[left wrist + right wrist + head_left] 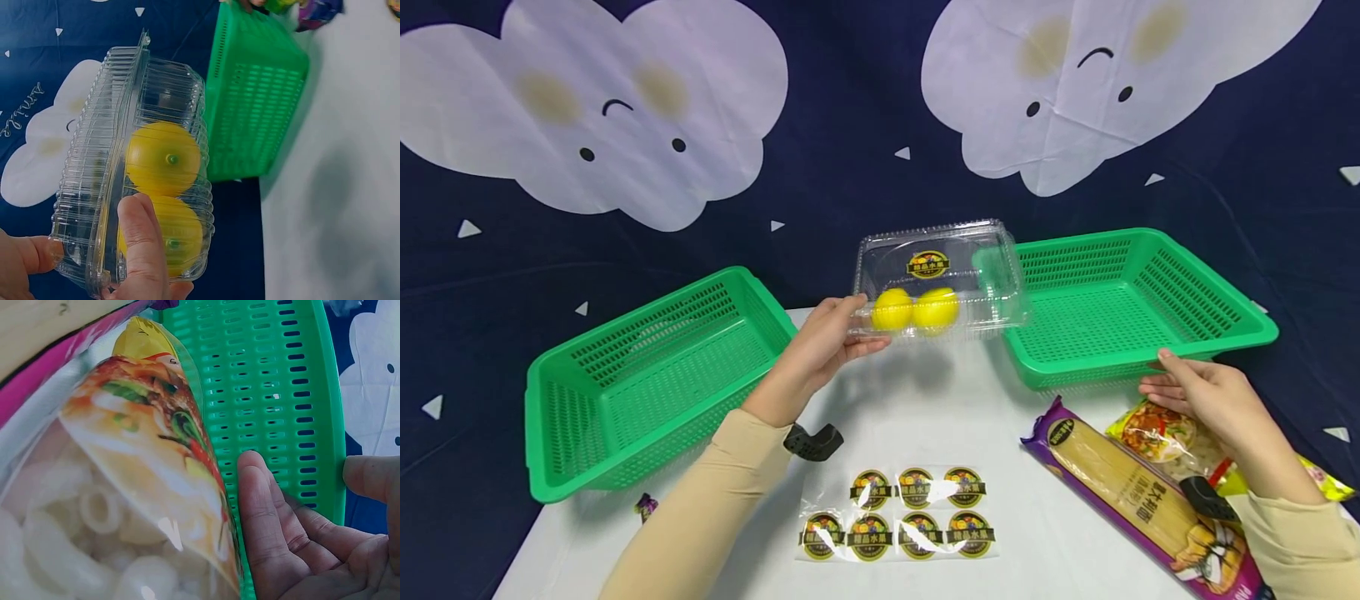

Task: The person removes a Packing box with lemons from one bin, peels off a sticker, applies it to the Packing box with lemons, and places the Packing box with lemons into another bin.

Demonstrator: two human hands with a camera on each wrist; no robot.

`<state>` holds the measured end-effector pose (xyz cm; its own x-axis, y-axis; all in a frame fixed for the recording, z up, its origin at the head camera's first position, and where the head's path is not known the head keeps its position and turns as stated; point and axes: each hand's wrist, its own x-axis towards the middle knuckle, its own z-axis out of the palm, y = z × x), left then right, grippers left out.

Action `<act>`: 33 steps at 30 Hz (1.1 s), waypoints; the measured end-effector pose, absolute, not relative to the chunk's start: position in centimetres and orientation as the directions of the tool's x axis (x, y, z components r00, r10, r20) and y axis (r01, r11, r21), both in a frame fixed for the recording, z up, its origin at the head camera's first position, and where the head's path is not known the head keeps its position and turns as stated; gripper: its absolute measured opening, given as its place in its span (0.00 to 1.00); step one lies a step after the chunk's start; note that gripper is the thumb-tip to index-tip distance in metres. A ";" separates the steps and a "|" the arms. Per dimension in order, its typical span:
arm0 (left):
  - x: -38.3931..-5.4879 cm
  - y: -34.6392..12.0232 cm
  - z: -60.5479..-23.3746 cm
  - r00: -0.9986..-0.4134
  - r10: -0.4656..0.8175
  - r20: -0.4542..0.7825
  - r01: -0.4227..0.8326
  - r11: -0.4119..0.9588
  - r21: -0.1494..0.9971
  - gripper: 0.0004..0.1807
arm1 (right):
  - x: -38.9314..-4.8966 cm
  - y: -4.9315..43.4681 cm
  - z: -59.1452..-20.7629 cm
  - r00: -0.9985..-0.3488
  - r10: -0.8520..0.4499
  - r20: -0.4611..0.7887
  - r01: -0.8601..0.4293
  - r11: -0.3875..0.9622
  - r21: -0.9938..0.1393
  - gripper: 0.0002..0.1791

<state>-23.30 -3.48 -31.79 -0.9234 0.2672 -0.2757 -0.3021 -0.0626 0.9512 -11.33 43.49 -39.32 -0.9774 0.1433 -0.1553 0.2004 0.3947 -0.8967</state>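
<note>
My left hand holds a clear plastic clamshell box above the table, thumb on one side and fingers on the other. Inside the box lie two round yellow fruits, and its lid bears a black and gold fruit sticker. At the near rim of the right green basket, my right hand has its thumb on the rim and its fingers against the outer wall. A bag of white pasta with a food picture lies just beneath this hand.
Another green basket stands at the left. A transparent sheet of round stickers lies front centre. The purple spaghetti pack slants across the right side. A small purple wrapper shows beside the left forearm. Behind the table hangs a dark cloud-patterned cloth.
</note>
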 end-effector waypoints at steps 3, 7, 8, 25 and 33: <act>-23.8 -2.0 -31.2 -0.919 0.282 -0.276 -0.306 -0.067 0.950 0.32 | -11.3 43.6 -39.3 -0.977 0.144 -0.157 0.202 0.389 -0.899 0.45; -24.2 0.4 -30.6 -0.909 0.315 -0.273 -0.305 -0.056 0.951 0.34 | -11.3 43.7 -39.4 -0.977 0.144 -0.160 0.205 0.390 -0.898 0.45; -24.3 1.1 -30.5 -0.905 0.326 -0.272 -0.304 -0.053 0.951 0.33 | -11.3 43.7 -39.4 -0.976 0.147 -0.160 0.206 0.390 -0.897 0.45; -24.7 12.0 -29.3 -0.872 0.364 -0.327 -0.376 -0.070 0.924 0.33 | -11.4 43.3 -39.3 -0.973 0.160 -0.168 0.220 0.412 -0.884 0.46; -24.7 16.2 -29.5 -0.892 0.287 -0.349 -0.390 -0.097 0.916 0.23 | -11.5 43.4 -39.6 -0.972 0.153 -0.180 0.228 0.401 -0.888 0.48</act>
